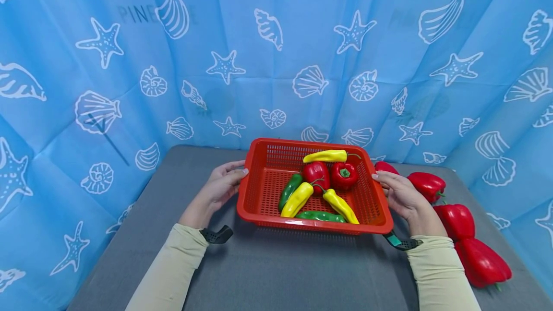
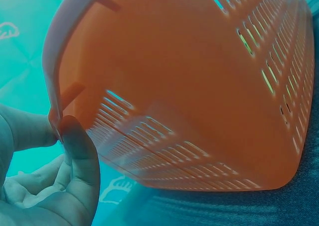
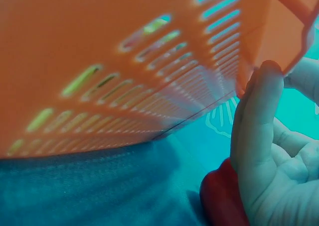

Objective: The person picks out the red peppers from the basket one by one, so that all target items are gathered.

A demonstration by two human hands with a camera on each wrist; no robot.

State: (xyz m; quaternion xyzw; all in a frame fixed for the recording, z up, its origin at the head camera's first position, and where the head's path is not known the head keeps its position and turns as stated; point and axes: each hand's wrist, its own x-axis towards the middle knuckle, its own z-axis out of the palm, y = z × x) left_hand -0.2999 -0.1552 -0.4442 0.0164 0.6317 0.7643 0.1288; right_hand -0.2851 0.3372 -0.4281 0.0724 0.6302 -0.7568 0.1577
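Both hands hold a red perforated plastic basket (image 1: 270, 176) by its short ends, its underside tipped toward the wrist cameras. My left hand (image 1: 222, 184) pinches the left rim between thumb and fingers, as the left wrist view shows close up. At the opposite end, the right hand (image 1: 402, 196) grips the right rim, thumb on top and fingers below. Inside lie two red bell peppers (image 1: 344, 175), long yellow peppers (image 1: 298, 199) and green peppers (image 1: 290, 190). A shadow falls on the grey table below the basket.
Several red bell peppers (image 1: 455, 221) lie on the grey table (image 1: 302, 272) along the right side, close by the right hand and forearm. Behind the table hangs a blue curtain (image 1: 268, 85) with white shells and starfish.
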